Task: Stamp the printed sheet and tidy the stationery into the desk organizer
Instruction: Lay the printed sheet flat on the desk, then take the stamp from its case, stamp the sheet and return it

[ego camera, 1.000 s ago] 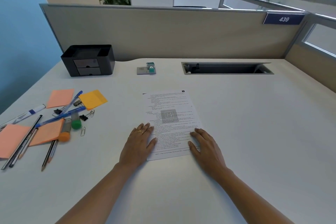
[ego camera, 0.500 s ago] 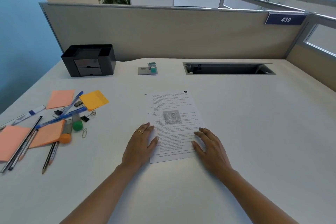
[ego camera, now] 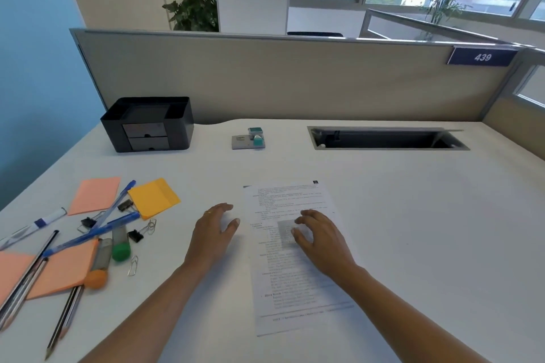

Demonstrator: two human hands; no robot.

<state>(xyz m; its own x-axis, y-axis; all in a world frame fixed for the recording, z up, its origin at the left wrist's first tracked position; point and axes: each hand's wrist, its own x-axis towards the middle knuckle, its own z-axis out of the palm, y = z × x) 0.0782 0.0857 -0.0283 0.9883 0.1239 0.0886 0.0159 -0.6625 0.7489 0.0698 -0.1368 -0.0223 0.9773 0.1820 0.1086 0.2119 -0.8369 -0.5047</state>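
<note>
Both hands hold nothing. The left hand (ego camera: 213,230) sits w/ relaxed fingers just left of the sheet (ego camera: 283,283). The right hand (ego camera: 320,240) is over the sheet's middle, fingers loosely bent. I can't tell if either touches down. The sheet lies on the desk (ego camera: 413,230) in front, a bit skewed, nothing pinning it. The stamp (ego camera: 257,139) sits on its grey pad (ego camera: 240,142) at the back, well apart from the sheet. The organizer (ego camera: 147,124) is back-left.

Risks as I judge them:
- Reaching fwd for the stamp, a forearm could drag or crease the loose sheet.
- Stamping w/o the other hand pressing the paper could let it slide, so the mark smears.
- Lifting the stamp may tug the light pad along.
- The left pile looks worse. Blue pens (ego camera: 91,234) lie crossed over orange notes (ego camera: 94,194), w/ binder clips (ego camera: 135,235) & paper clips (ego camera: 132,265) among them. Pulling one item prob. rolls others.
- The pencils (ego camera: 63,321) near the front edge could go off the desk.
</note>
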